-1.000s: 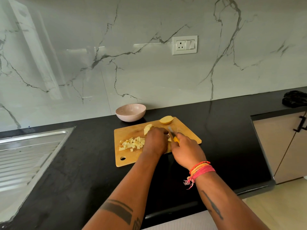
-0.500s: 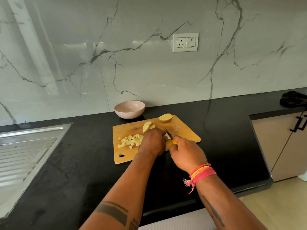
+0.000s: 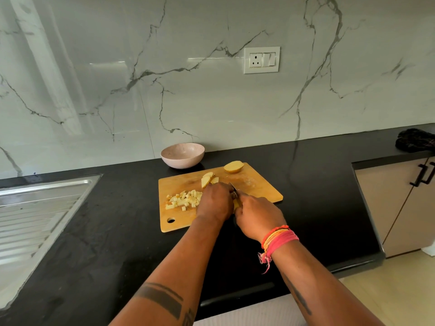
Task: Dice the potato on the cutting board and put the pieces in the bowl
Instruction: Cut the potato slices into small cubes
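A wooden cutting board (image 3: 259, 187) lies on the black counter. On its left part sits a pile of diced potato (image 3: 184, 200). Potato slices (image 3: 208, 180) lean together near the board's middle, and a potato half (image 3: 233, 166) rests at the far edge. My left hand (image 3: 215, 201) curls over a potato piece that it hides. My right hand (image 3: 257, 216) grips a yellow-handled knife (image 3: 234, 189), its blade tip showing between the hands. A pink bowl (image 3: 182, 155) stands behind the board by the wall; it looks empty.
A steel sink drainboard (image 3: 35, 215) fills the left side of the counter. A dark cloth (image 3: 415, 140) lies at the far right. Beige cabinet doors (image 3: 400, 203) with a black handle stand below the counter's right end. A wall socket (image 3: 261, 60) sits above.
The hands stay together on the board; the knife blade has shifted slightly against the held piece. The camera view has moved a little.
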The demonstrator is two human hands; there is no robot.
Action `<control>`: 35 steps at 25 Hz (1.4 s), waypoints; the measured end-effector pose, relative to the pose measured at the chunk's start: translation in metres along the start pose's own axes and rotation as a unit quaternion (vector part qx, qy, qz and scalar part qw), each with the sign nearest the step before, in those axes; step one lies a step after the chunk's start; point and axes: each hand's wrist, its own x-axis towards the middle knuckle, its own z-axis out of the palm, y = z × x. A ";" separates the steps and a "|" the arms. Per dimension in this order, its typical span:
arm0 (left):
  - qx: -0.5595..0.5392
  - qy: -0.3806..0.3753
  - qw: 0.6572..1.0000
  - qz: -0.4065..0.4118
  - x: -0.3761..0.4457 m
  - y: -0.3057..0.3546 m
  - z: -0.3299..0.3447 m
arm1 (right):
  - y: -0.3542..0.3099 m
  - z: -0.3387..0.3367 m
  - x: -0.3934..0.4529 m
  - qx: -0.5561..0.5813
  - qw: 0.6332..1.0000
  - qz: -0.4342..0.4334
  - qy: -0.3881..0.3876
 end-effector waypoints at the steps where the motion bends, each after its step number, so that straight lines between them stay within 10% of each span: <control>1: 0.005 -0.001 1.000 0.000 0.000 0.001 0.001 | 0.001 0.000 -0.001 0.000 1.000 -0.002 -0.002; 35: -0.090 0.041 0.992 -0.078 -0.006 0.004 -0.006 | -0.001 -0.006 -0.018 0.002 1.000 -0.015 -0.005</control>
